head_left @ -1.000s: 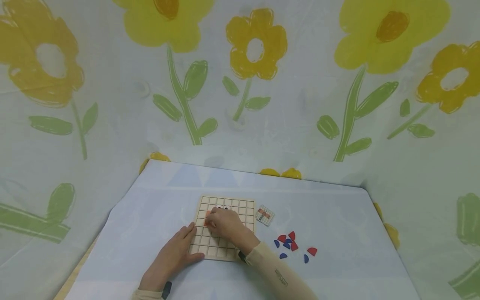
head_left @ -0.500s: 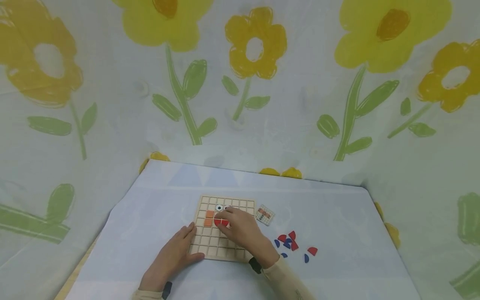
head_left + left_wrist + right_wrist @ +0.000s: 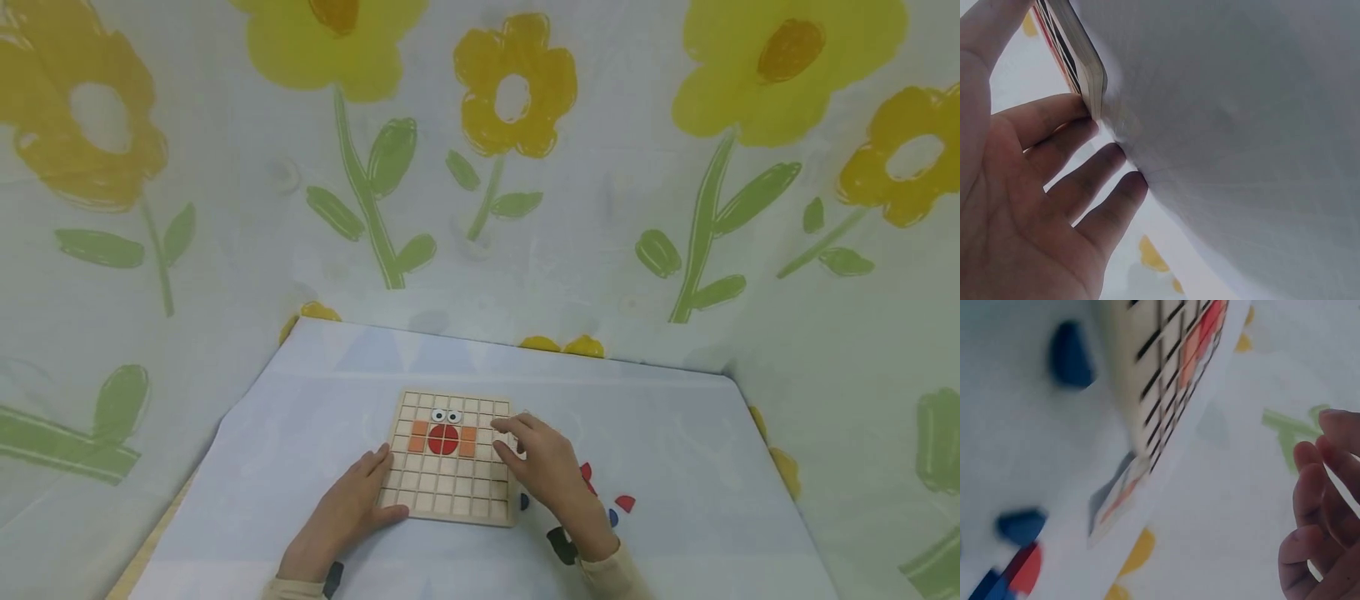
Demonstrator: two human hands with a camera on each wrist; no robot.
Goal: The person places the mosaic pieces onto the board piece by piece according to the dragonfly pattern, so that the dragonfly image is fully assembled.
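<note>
A wooden grid board [image 3: 446,504] lies on the table, bearing two eye tiles [image 3: 446,416], a red circle [image 3: 443,439] made of quarter pieces and orange squares [image 3: 467,442] on both sides. My left hand [image 3: 352,504] rests against its near left corner, thumb along the front edge and fingers along the left side. In the left wrist view the fingertips touch the corner of the board [image 3: 1090,81]. My right hand [image 3: 542,457] hovers over the right edge, fingers loosely bent and holding nothing. It mostly covers the small pattern card, whose face [image 3: 1121,494] shows in the right wrist view.
A blue half-round piece [image 3: 524,502] lies just right of the board. Further right are a red quarter piece [image 3: 625,503] and another blue piece [image 3: 613,517]; my right arm hides some pieces. A flowered cloth backdrop [image 3: 570,250] rises behind the table.
My right hand has moved right, off the middle of the board, uncovering the eyes and red circle. A blue piece now shows nearer the board's right edge. My left hand stays put.
</note>
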